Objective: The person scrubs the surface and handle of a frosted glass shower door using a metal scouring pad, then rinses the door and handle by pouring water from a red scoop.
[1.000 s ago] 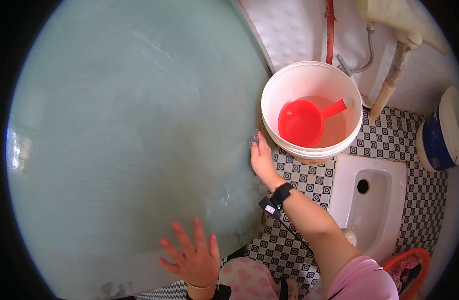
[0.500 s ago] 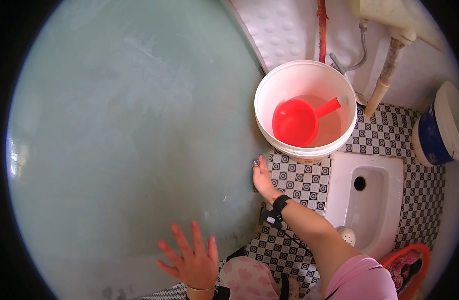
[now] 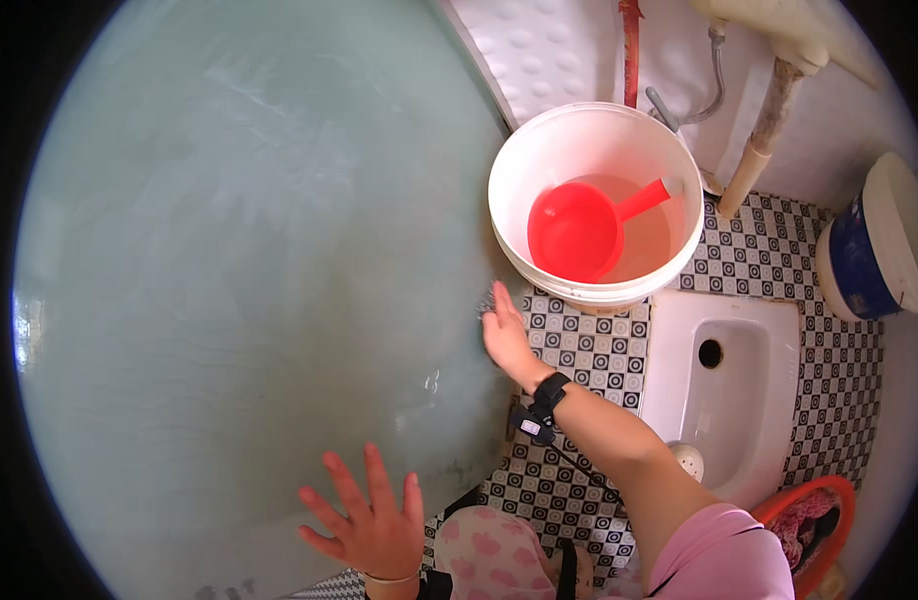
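Green panel (image 3: 229, 300): fills the left side, pale and glossy;
Left hand (image 3: 379, 530): fingers fanned wide, free, over the panel's lower part; contact cannot be told;
Wiry silver pad (image 3: 486, 306): at the panel's right edge, partly hidden;
Right hand (image 3: 509, 342): grasping the pad;
White bucket (image 3: 594, 292): just beyond, containing a red dipper (image 3: 576, 232);
Squat toilet (image 3: 749, 400): set in checkered floor (image 3: 589, 345).

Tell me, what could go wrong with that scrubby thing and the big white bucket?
The right hand is close to the white bucket, so a bump might slosh the water or jostle the red dipper inside. The silvery scrubber in that hand looks wiry, so it might scratch the greenish panel if rubbed hard.
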Action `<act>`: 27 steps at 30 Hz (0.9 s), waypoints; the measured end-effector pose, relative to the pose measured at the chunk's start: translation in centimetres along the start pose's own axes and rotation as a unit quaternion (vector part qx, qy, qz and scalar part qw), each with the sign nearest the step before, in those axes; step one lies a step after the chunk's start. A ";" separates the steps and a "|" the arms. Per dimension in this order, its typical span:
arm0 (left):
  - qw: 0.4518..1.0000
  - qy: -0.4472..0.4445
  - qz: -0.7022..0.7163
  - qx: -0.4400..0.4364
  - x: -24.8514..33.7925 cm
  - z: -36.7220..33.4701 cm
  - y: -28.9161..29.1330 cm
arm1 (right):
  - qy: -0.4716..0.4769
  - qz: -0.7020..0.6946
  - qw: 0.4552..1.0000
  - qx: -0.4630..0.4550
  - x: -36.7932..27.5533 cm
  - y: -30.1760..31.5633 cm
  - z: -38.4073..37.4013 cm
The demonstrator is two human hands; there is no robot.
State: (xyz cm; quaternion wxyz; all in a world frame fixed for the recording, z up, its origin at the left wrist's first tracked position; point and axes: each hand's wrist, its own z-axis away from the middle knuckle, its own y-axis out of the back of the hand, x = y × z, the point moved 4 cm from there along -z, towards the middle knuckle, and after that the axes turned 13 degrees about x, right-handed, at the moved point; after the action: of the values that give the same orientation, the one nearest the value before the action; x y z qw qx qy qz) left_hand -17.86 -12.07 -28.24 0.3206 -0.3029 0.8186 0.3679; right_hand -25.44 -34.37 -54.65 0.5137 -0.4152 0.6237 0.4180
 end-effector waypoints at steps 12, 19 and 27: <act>1.000 0.011 -0.004 -0.018 -0.4 0.1 0.1 | 0.052 0.056 0.995 0.066 -7.6 -0.1 -3.8; 0.999 -0.002 0.028 -0.042 -1.1 1.4 0.1 | 0.337 -0.084 0.937 0.032 -30.0 1.4 -7.9; 0.998 0.005 0.052 -0.034 -1.0 -0.1 0.4 | 0.399 -0.096 0.911 0.048 -30.4 0.7 -12.3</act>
State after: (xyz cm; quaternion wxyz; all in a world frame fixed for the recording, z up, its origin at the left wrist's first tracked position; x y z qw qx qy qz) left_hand -17.53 -11.70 -27.24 0.2867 -0.2726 0.8215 0.4106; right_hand -25.87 -43.11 -23.06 0.2795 -0.5800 0.7531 0.1356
